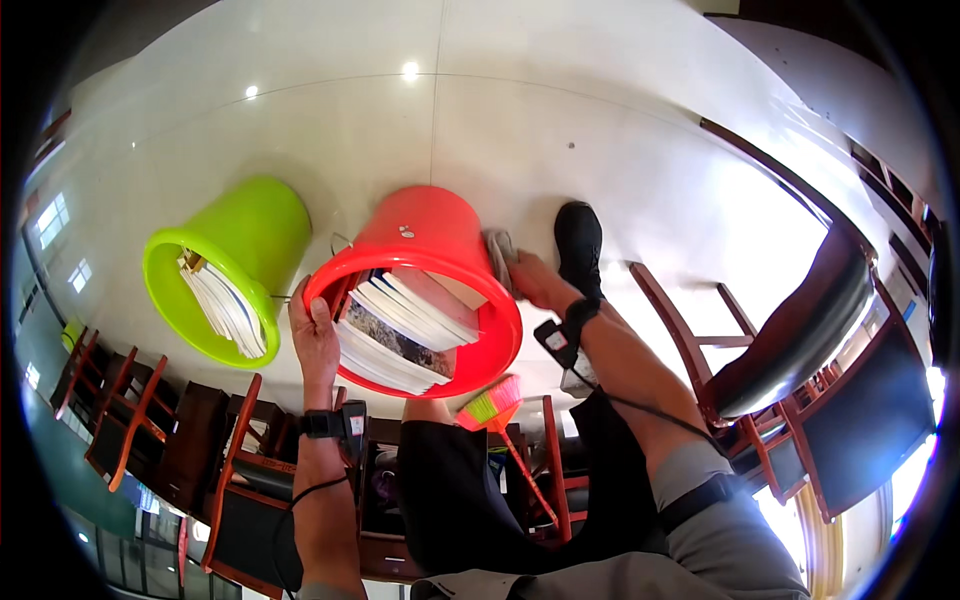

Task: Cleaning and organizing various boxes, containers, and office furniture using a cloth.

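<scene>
A red plastic bucket [427, 221] tilts toward me on the floor, with several books or thick paper stacks [397, 360] inside it. My left hand [315, 337] grips the left side of its rim, the thumb over the edge. On the other side, my right hand [538, 283] holds a greyish cloth [499, 259] against the bucket's outer wall; part of the cloth is hidden behind the fingers. To the left, a lime-green bucket [255, 217] also holds books or papers [221, 307] and leans the same way. A small pale sticker or mark shows on the red wall.
A broom [495, 409] with pink and yellow-green bristles is by my legs. My black shoe [579, 240] stands right of the red bucket. Wooden chairs with dark padding [795, 330] crowd the right; more chairs [251, 502] and desks line the near left. Pale glossy floor tiles [337, 127] extend ahead.
</scene>
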{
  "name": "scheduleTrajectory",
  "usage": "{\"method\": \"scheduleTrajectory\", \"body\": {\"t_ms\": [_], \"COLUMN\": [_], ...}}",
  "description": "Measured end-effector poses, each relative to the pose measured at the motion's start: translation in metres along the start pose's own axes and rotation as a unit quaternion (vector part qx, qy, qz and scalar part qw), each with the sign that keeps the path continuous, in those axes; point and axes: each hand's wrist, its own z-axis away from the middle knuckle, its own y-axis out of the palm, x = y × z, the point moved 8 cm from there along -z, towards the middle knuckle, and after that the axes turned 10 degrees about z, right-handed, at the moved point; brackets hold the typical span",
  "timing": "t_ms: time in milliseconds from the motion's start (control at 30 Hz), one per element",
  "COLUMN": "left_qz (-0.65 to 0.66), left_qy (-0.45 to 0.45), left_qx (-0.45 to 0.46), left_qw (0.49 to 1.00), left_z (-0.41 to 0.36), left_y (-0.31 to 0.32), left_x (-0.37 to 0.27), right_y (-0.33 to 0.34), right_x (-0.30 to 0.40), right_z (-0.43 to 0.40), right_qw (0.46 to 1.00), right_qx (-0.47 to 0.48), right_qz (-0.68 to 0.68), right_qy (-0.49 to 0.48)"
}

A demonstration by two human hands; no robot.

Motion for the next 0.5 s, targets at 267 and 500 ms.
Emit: {"method": "scheduleTrajectory", "body": {"t_ms": [267,500], "left_qz": [-0.026,-0.129], "left_qy": [-0.07,-0.002], "left_qx": [0.096,0.134], "left_qw": [0.993,0.982], "left_z": [-0.005,-0.018], "left_y": [0.007,-0.005], "left_x": [-0.015,-0.029], "right_y": [0.058,0.081], "right_x": [-0.083,-0.085], "right_z": [0.057,0.094], "right_qw": [0.938,0.869], "right_qx": [0.018,-0.064], "right_qz": [-0.338,-0.488], "right_qy": [0.078,0.054]}}
